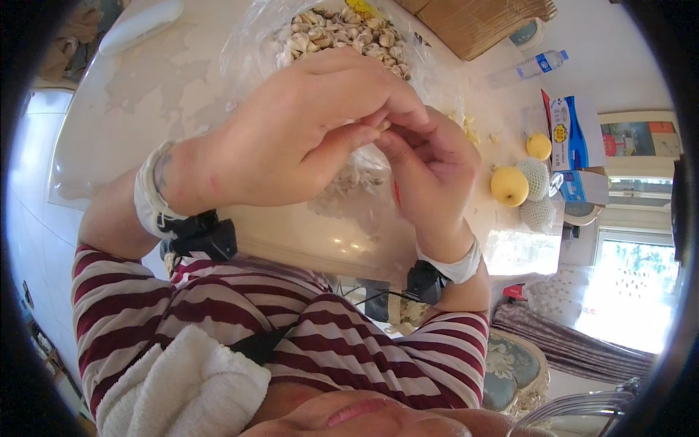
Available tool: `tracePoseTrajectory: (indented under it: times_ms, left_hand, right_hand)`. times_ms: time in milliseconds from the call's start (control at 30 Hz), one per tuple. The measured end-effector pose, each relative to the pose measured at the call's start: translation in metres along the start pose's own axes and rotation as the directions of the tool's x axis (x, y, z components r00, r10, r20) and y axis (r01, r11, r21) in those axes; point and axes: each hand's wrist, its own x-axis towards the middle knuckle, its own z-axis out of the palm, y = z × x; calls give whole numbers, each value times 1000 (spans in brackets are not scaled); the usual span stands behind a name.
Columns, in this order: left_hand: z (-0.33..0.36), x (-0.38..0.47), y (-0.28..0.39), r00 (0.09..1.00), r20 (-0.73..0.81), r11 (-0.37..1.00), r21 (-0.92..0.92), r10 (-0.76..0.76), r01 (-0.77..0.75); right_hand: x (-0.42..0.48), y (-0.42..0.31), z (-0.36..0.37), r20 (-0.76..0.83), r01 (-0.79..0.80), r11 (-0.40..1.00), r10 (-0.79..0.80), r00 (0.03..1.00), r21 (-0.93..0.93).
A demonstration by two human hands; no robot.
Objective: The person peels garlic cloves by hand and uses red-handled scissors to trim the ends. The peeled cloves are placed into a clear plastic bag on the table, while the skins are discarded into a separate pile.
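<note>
My left hand [295,131] and my right hand [437,164] meet above the table, fingertips pinched together around a small garlic clove [384,125]. Most of the clove is hidden by the fingers. Just beyond my left hand lies a clear plastic bag [246,49] with many unpeeled garlic cloves [349,34] in it. Below the hands, papery garlic skins [352,183] are piled on the table. Pale yellow peeled cloves [471,131] lie to the right, partly behind my right hand. An orange-red thing [397,194] shows at that hand's edge, too covered to identify.
Yellow pears [509,186] and foam-netted fruit [533,179] sit on the table [284,229] at right, near a blue-and-white package [569,134]. A plastic water bottle [540,64] lies farther back. A cardboard box [469,24] occupies the far side; a white oblong object [141,26] is far left.
</note>
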Motion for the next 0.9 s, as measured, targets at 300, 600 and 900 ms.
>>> tracePoseTrajectory:
  times_ms: [300, 600, 900]
  left_hand:
    - [3, 1, -1, 997, 22, 998, 10, 68, -68]
    - [4, -4, -1, 979, -182, 996, -9, -88, 88]
    - [2, -3, -3, 986, -136, 978, 197, 98, -70]
  right_hand:
    - [9, 3, -18, 49, -213, 746, 235, 971, 631]
    - [4, -1, -7, -23, -96, 954, 107, 994, 283]
    - [1, 6, -6, 5, 157, 987, -157, 988, -42]
